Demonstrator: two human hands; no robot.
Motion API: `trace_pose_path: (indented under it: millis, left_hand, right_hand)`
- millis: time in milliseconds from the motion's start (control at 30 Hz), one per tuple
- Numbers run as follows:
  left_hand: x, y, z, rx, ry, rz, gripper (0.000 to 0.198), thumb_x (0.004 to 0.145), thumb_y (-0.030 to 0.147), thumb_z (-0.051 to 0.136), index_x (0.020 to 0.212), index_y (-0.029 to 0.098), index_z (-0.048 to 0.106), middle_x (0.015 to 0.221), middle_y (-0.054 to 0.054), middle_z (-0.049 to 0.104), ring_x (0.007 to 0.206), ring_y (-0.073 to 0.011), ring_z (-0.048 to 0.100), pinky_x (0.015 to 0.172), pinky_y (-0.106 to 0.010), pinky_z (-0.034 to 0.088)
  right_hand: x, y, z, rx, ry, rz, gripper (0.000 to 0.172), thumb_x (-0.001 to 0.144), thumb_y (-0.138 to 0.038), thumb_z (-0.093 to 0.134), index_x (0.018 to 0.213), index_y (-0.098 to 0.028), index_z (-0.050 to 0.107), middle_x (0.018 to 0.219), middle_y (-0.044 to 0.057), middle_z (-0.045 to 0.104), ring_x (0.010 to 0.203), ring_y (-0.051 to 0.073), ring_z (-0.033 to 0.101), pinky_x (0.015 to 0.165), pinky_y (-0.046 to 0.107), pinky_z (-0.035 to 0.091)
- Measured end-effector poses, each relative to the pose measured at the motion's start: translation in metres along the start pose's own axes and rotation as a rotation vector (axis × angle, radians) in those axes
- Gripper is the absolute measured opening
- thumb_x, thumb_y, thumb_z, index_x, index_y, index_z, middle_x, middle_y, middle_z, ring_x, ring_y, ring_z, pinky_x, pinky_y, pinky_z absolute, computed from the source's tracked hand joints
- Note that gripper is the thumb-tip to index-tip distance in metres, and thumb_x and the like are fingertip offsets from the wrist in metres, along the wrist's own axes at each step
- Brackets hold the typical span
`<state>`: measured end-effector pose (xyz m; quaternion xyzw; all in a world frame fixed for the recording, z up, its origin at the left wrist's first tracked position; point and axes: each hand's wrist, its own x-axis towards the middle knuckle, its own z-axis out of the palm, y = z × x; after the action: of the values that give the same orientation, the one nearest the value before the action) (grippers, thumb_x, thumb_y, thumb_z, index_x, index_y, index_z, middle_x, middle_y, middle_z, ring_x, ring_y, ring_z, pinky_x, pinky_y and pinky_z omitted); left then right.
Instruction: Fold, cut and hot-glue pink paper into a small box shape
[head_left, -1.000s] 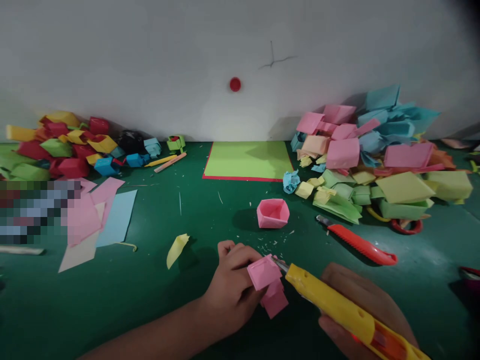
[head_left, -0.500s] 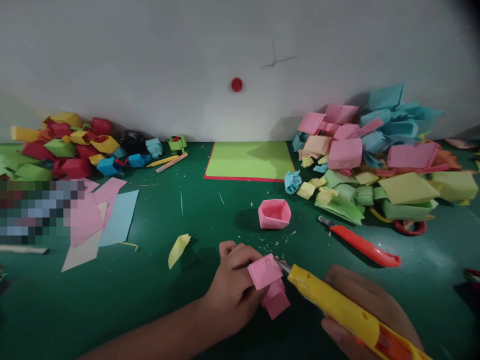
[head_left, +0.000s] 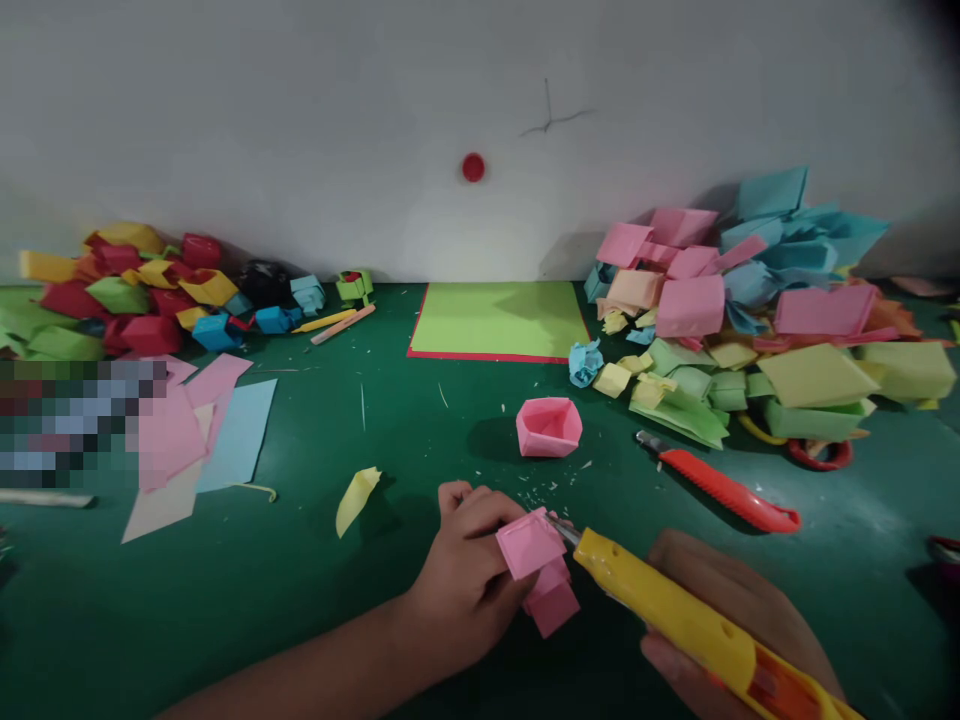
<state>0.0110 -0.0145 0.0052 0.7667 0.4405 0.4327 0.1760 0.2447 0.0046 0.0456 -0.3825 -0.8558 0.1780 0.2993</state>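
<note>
My left hand is closed on a folded pink paper piece, held just above the green mat near its front edge. My right hand grips a yellow utility knife. The knife's blade tip touches the upper right edge of the pink piece. A finished pink paper box stands on the mat a little beyond my hands.
A red utility knife lies right of the pink box. Piles of folded coloured paper sit at the back left and back right. Flat paper sheets lie at left, a lime sheet by the wall, a yellow scrap nearby.
</note>
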Motion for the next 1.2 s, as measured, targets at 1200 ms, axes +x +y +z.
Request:
trace_pose_path:
  millis: [1200]
  left_hand:
    - [-0.0025,-0.002,0.0028,-0.026,0.003,-0.015,0.018,0.096,0.012,0.056,0.084,0.021,0.066,0.087,0.001,0.066,0.079,-0.0131,0.057,0.079,-0.036,0.03]
  right_hand:
    - [-0.0009,-0.0015,-0.0012,0.025,0.007,-0.019,0.039,0.1,-0.053,0.05,0.073,-0.025,0.049,0.061,-0.002,0.053,0.048,0.014,0.053,0.045,0.029,0.042]
